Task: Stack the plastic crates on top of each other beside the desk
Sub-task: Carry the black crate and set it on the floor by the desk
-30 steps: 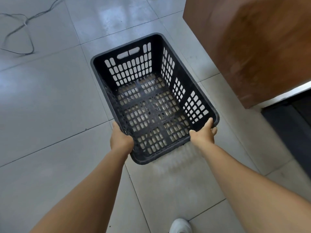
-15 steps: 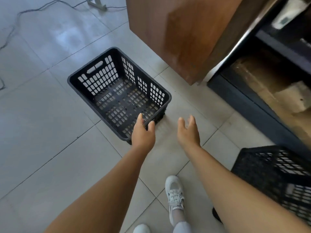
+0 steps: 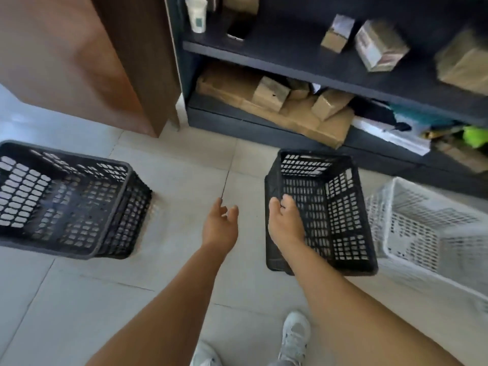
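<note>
A black plastic crate (image 3: 79, 202) rests on the tiled floor at the left, beside the brown wooden desk (image 3: 74, 56). A second black crate (image 3: 335, 207) stands on the floor at centre right. A white crate (image 3: 427, 228) sits just to its right. My left hand (image 3: 220, 224) hovers over the bare floor between the two black crates, fingers apart and empty. My right hand (image 3: 284, 223) is at the left rim of the second black crate, fingers spread over its edge, with no firm grip visible.
A dark shelf unit (image 3: 317, 62) behind the crates holds cardboard boxes (image 3: 269, 93), a paper cup (image 3: 196, 13) and papers. My white shoes (image 3: 294, 336) stand on the tiles at the bottom. Bare floor lies between the two black crates.
Both hands let go of the first black crate beside the desk. My view swung right, and my hands moved to the second black crate; the white crate came into view.
</note>
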`<state>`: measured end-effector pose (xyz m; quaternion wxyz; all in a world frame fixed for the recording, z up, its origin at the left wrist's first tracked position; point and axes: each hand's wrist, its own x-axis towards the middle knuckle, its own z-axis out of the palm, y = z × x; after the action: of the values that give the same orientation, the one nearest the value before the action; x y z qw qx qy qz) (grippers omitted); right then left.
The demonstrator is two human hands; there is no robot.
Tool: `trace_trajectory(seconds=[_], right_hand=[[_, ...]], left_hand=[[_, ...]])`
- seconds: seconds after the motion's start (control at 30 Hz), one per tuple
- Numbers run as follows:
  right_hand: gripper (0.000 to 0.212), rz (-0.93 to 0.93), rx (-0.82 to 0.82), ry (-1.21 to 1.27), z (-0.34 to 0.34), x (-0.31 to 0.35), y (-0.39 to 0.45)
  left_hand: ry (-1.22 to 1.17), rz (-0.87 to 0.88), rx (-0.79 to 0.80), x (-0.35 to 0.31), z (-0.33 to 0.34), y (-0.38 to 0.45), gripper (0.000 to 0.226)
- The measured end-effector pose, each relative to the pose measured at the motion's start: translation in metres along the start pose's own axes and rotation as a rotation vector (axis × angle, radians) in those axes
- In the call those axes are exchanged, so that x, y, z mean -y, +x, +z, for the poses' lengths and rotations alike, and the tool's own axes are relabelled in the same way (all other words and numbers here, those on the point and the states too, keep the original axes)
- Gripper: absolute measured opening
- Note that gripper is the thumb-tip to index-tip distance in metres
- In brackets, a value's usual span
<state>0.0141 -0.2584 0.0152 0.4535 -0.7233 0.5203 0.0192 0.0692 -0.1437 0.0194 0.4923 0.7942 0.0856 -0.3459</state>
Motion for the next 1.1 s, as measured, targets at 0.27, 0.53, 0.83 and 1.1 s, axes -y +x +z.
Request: trace_trajectory(seconds=[0.27,0.53,0.83,1.1], right_hand=[[0.059,0.143,-0.092,0.078,-0.147,-0.098,0.050],[0.065,0.266,-0.103,0.089,-0.189,-0.194,0.102],[0.074,0.699,-0.188,0.189,-0.120,-0.287,0.153],[0.078,0.730,-0.248,0.212,-0.068,-0.303,0.190]], left_hand=[[0.175,-0.032,0.040,-0.029,0.132,-0.026,0.060],[0.334,-0.006,0.052,-0.031,0.219,0.004,0.062],[0.615,0.014,0.044,0.018,0.278,0.094,0.060],[0.776,0.000,-0.119,0.072,0.300,0.164,0.062]])
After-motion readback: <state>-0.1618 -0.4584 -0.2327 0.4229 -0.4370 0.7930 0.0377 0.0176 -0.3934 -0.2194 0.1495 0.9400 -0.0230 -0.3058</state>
